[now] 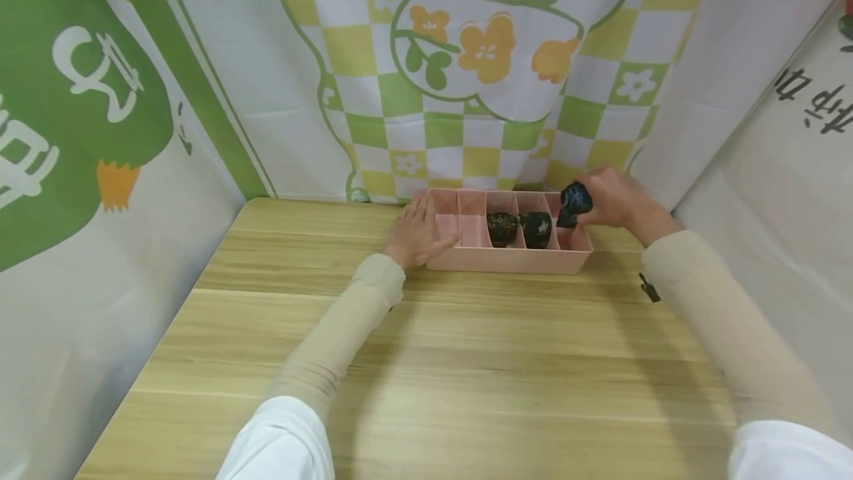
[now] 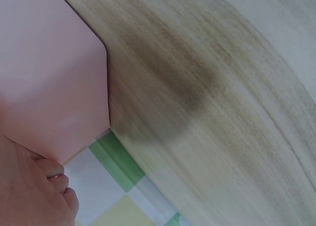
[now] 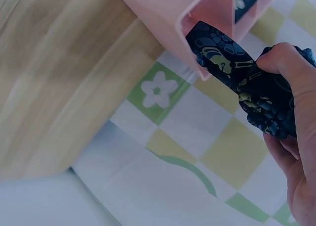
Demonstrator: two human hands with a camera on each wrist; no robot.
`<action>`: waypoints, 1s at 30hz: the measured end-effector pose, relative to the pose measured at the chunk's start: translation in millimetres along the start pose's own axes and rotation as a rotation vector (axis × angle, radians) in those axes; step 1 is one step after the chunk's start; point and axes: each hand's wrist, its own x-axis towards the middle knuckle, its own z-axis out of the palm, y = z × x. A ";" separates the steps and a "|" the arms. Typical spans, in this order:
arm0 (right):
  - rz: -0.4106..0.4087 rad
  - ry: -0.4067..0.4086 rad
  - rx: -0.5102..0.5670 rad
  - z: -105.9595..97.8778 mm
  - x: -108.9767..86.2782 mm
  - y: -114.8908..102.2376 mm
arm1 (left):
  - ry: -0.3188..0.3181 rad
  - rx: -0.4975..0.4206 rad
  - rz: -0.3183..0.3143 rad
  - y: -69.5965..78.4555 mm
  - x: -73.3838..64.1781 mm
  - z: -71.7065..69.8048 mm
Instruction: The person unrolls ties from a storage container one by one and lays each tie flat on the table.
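A pink divided storage box stands at the back of the table. My left hand rests on its left end, fingers extended along the rim and thumb over the front edge. My right hand pinches a folded dark blue patterned cloth between thumb and fingers. The cloth's lower end dips into the rightmost compartment, and its upper part sticks out above the rim. A black folded cloth with gold specks and another black folded cloth with a pale motif sit in neighbouring middle compartments.
The wood-grain table spreads out in front of the box. Directly behind it hangs a checked, flowered curtain. White printed fabric borders the right side, and green and white fabric the left.
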 end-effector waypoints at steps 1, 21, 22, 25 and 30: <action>0.002 -0.002 0.002 -4.0 -1.4 -1.1 | 0.001 0.002 0.000 0.0 0.0 -0.1; -0.021 -0.055 0.045 -52.5 -24.3 -65.8 | 0.001 0.022 0.006 -1.5 -0.9 -3.4; -0.023 -0.060 0.047 -53.8 -25.6 -70.0 | 0.000 0.020 0.006 -1.3 -1.3 -4.2; -0.027 -0.074 0.043 -57.1 -30.5 -81.8 | -0.005 0.015 0.008 -0.6 -2.1 -5.8; -0.047 -0.075 0.070 -59.3 -38.5 -100.8 | -0.005 0.016 0.011 0.8 -2.5 -7.2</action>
